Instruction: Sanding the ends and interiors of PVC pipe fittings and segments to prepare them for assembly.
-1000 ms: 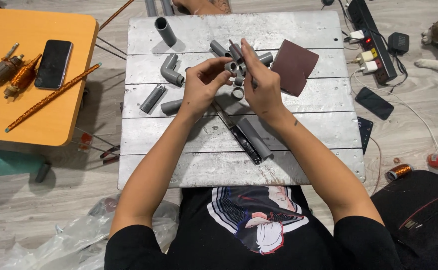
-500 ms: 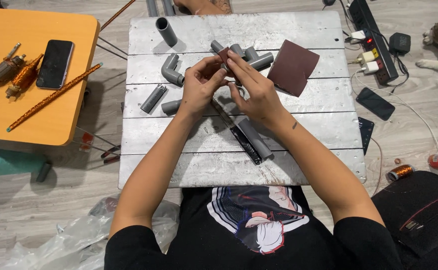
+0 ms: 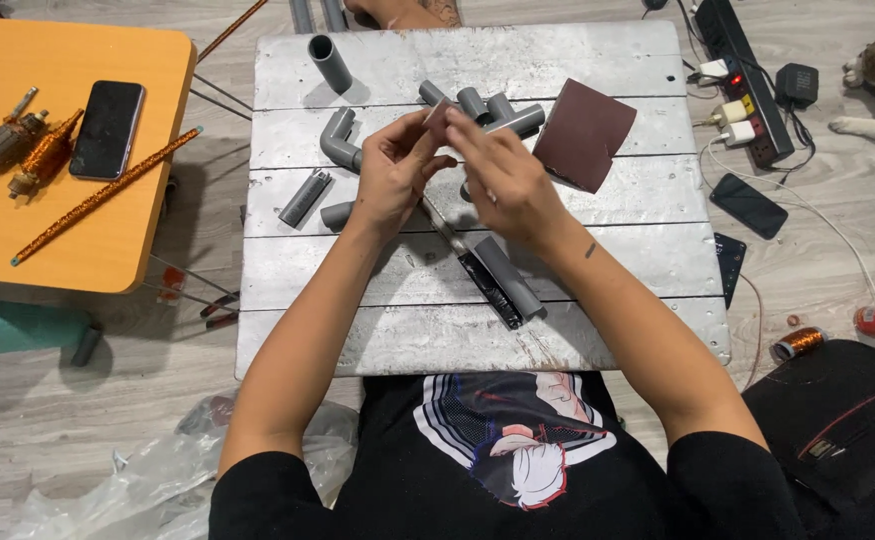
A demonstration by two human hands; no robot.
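Left hand [image 3: 395, 172] and right hand [image 3: 503, 180]: raised together over the whitewashed plank worktop [image 3: 598, 290], fingers pinched shut on a small reddish-brown sandpaper piece [image 3: 436, 118] held between them. Below on the planks: long grey plastic pipe [image 3: 506, 276]; grey plastic elbow fitting [image 3: 338, 138] left of the hands; larger maroon sandpaper sheet [image 3: 585, 135] to the right.

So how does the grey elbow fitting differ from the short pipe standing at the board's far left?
The elbow fitting is bent at a right angle and lies flat; the short pipe is straight and shows its open end. The elbow lies closer to the left hand. Both are grey plastic and untouched.
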